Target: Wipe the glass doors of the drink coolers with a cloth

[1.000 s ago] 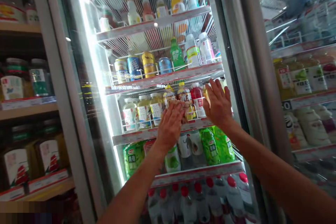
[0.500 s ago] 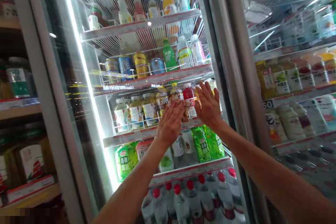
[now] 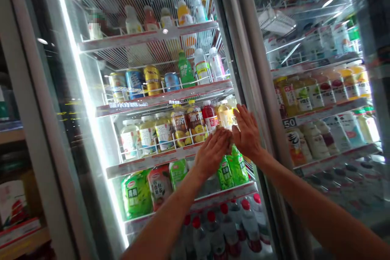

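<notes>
Deep red, one capped bottle [image 3: 209, 115] stands upright on a cooler shelf, seen through a glass door [image 3: 128, 105] that carries faint reflections and white lettering. Just below that bottle, and a little to its right, the left hand [image 3: 213, 151] lies with its fingers stretched out and close together over what looks like a crumpled brownish cloth [image 3: 227, 134]; I cannot tell whether the fingers grip the cloth or only press it. The cloth sits low and to the right of the red bottle, between the two hands. Farther right of the bottle, the right hand [image 3: 247, 132] is raised with its fingers extended and its thumb apart, its back toward the camera; it holds nothing that I can see, and whether its palm meets the glass is hidden.

Directly left of the red bottle stands a brown tea bottle [image 3: 195, 120], and just right of it a pale yellow bottle [image 3: 226, 115]. Up and to its left are a gold can [image 3: 152, 80] and a green bottle [image 3: 185, 69]. Below and right of it hang green packs [image 3: 225, 174]; lower down are red-capped bottles [image 3: 228, 231]. Well to its right runs a steel door frame [image 3: 243, 20].
</notes>
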A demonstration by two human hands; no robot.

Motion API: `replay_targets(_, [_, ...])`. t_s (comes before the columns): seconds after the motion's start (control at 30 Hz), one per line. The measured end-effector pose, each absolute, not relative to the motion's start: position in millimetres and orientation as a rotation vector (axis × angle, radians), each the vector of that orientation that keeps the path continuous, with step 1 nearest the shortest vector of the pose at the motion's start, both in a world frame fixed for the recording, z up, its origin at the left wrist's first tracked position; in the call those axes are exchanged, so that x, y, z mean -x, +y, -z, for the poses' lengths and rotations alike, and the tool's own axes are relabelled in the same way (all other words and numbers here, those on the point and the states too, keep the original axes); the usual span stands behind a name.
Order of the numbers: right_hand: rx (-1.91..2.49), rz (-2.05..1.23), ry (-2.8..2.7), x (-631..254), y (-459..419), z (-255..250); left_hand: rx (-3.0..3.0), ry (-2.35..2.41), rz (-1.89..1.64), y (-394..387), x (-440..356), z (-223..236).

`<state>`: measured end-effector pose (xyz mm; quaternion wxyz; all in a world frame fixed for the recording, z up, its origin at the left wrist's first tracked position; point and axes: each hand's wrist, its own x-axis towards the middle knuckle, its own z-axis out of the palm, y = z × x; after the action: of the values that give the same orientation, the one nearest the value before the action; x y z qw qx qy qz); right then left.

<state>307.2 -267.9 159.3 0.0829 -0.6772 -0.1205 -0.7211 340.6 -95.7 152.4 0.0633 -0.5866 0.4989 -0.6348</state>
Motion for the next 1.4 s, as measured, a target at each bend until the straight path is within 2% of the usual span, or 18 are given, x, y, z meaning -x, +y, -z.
replay_targets(0.23, [1.926,2.184,-0.461,-290.7,-291.5,-149.3,2.117,1.039,2.593,-70.6,-354.3,-215.0])
replay_targets(0.3, [1.911,2.174,-0.449,-291.7,-288.5,-145.6,2.072,1.137,2.503,-92.2,-351.2,-207.4])
replay_targets(0.43, [1.908,2.169,-0.443,-294.0,-281.1,-138.9,1.768,1.588,1.882,-140.5,-340.6,-166.1])
replay_targets(0.5, [1.905,2.177,-0.421,-292.2,-283.4,-136.8,1.701,1.631,1.725,-148.6,-338.7,-163.7])
replay_targets(0.57, [1.899,2.187,-0.378,-288.7,-289.4,-135.4,1.738,1.563,1.778,-145.7,-339.8,-179.9])
replay_targets(0.7, [1.899,2.185,-0.284,-283.6,-300.2,-131.6,1.970,1.288,2.134,-135.5,-343.6,-211.6])
replay_targets(0.77, [1.914,2.181,-0.269,-284.0,-300.2,-128.0,1.954,1.300,2.138,-135.7,-343.0,-202.1])
replay_targets(0.93, [1.996,2.168,-0.361,-288.9,-290.8,-118.6,1.813,1.494,1.876,-125.2,-340.1,-164.1])
replay_targets(1.13, [1.977,2.124,-0.371,-291.5,-277.6,-119.2,2.025,1.224,2.273,-92.7,-342.1,-177.1])
replay_targets(1.3, [2.000,2.085,-0.435,-296.5,-259.2,-122.5,1.816,1.522,1.906,-67.6,-336.6,-128.9])
replay_targets(1.4, [2.023,2.059,-0.436,-301.6,-248.3,-121.3,1.959,1.345,2.101,-33.7,-338.1,-122.2])
